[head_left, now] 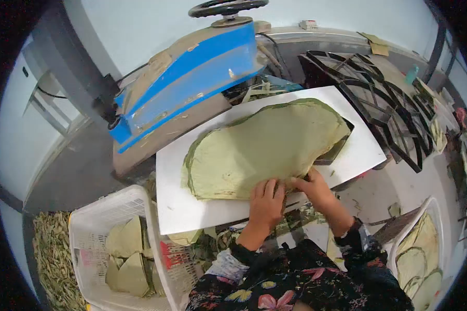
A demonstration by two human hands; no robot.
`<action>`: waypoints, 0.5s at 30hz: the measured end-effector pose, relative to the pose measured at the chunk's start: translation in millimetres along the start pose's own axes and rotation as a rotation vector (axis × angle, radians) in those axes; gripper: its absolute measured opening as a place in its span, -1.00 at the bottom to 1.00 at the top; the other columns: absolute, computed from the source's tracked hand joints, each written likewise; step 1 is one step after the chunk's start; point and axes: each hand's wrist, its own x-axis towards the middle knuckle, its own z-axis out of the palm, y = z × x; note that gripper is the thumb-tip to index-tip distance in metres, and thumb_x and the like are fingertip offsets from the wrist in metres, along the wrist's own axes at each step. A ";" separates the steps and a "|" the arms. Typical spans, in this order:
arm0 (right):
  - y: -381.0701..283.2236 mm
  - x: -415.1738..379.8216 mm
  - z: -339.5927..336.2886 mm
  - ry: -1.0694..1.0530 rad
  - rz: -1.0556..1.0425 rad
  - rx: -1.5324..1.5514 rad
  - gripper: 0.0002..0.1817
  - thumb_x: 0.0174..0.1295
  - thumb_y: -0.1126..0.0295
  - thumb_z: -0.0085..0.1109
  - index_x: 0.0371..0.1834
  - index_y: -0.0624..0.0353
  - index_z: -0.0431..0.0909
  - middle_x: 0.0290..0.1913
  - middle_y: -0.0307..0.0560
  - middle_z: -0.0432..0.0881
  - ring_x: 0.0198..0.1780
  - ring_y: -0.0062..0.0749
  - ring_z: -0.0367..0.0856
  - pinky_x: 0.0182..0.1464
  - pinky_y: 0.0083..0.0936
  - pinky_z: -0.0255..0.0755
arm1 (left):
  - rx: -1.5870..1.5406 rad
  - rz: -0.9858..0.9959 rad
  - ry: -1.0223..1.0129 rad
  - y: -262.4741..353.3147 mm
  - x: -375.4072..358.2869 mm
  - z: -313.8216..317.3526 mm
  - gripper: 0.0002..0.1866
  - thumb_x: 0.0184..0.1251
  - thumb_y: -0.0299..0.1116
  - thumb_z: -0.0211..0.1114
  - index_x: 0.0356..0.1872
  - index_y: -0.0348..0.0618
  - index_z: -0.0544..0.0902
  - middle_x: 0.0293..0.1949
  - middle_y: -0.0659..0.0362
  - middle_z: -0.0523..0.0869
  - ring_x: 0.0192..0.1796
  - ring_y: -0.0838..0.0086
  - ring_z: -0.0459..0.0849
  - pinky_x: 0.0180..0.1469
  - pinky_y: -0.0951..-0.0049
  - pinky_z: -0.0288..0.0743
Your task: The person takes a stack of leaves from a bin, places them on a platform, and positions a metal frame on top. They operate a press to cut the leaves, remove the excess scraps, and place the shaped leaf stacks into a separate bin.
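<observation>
**Leaf stack under both hands on the white board**

The leaf stack (pixel 264 147), a broad pile of pale green leaves with darker edges, lies across the white board (pixel 181 207), and its near edge is where both hands meet it.

Nearest the camera, two forearms in dark flowered sleeves (pixel 296 280) reach forward from the bottom of the view. The left hand (pixel 267 202) lies palm down, fingers straight and close together, pressing flat on the near rim of the pile; it grips nothing. The right hand (pixel 314 187) sits just beside it, wrist bent inward, fingers curled at the pile's edge and touching it; whether they pinch a leaf cannot be told.

To the left, below the board, a white basket (pixel 96 228) holds a few cut leaf pieces (pixel 125 254), and loose green scraps (pixel 52 259) lie beside it. At the lower right another basket (pixel 425 254) holds rounded leaves.

Under the far right edge of the pile a dark metal frame (pixel 342 147) shows. Beyond the board stands a blue press machine (pixel 192 78) with a black handwheel (pixel 228 7) on top, and to the right lies a heap of black metal frames (pixel 384 98).
</observation>
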 end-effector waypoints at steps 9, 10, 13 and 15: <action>-35.6 72.8 -127.8 0.142 -0.533 -1.302 -0.59 -0.06 0.40 0.18 -0.04 0.14 0.51 0.02 0.03 0.51 0.03 -0.03 0.46 0.04 -0.10 0.30 | -0.009 -0.013 -0.011 4.7 10.1 -5.6 -0.66 -0.11 -0.38 0.27 -0.19 -0.11 0.55 -0.07 0.11 0.50 0.04 0.16 0.43 0.08 0.10 0.29; -29.7 86.9 -139.2 -0.072 -0.627 -1.187 -0.59 -0.06 0.26 0.21 -0.09 0.12 0.55 -0.05 0.04 0.57 -0.06 -0.02 0.51 -0.04 -0.14 0.36 | -0.002 -0.007 -0.016 5.2 10.3 -4.3 -0.66 -0.13 -0.37 0.28 -0.21 -0.10 0.56 -0.08 0.11 0.50 0.03 0.15 0.43 0.07 0.10 0.30; 17.3 120.8 -171.6 -0.270 -0.531 -0.978 -0.64 -0.03 0.13 0.26 -0.27 0.16 0.58 -0.30 0.10 0.61 -0.30 0.08 0.55 -0.30 -0.18 0.41 | 0.020 0.010 -0.023 0.3 8.0 3.8 -0.69 -0.17 -0.37 0.29 -0.27 -0.09 0.59 -0.10 0.11 0.51 0.00 0.11 0.43 0.06 0.08 0.31; 43.4 138.1 -190.1 -0.298 -0.296 -1.203 -0.64 -0.12 0.09 0.25 -0.41 0.17 0.56 -0.43 0.17 0.58 -0.39 0.15 0.52 -0.38 -0.13 0.40 | 0.055 0.009 -0.030 3.3 10.5 5.2 -0.70 -0.19 -0.38 0.29 -0.30 -0.11 0.59 -0.12 0.09 0.51 -0.01 0.09 0.43 0.05 0.06 0.31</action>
